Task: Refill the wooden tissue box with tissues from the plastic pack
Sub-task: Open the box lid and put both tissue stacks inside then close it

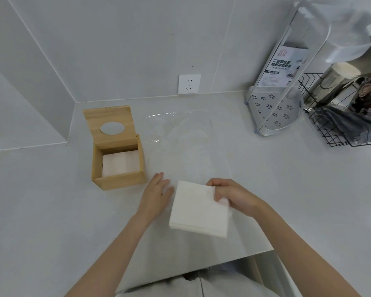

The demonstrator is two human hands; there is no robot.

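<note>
Right hand: your right hand (229, 196) reaches in from the near right, thumb and curled fingers pinching the right edge of the tissue stack (198, 209).
Left hand: your left hand (156, 194) lies flat just left of the stack, fingers straight and together, pointing far.
Wooden tissue box (118, 166): far left on the counter (51, 211), lid up, tissues inside.
Plastic pack (186, 142): clear, flat, just beyond the stack.

Open wooden tissue box (118, 163), white tissue stack (198, 210), clear plastic pack (189, 136).
</note>
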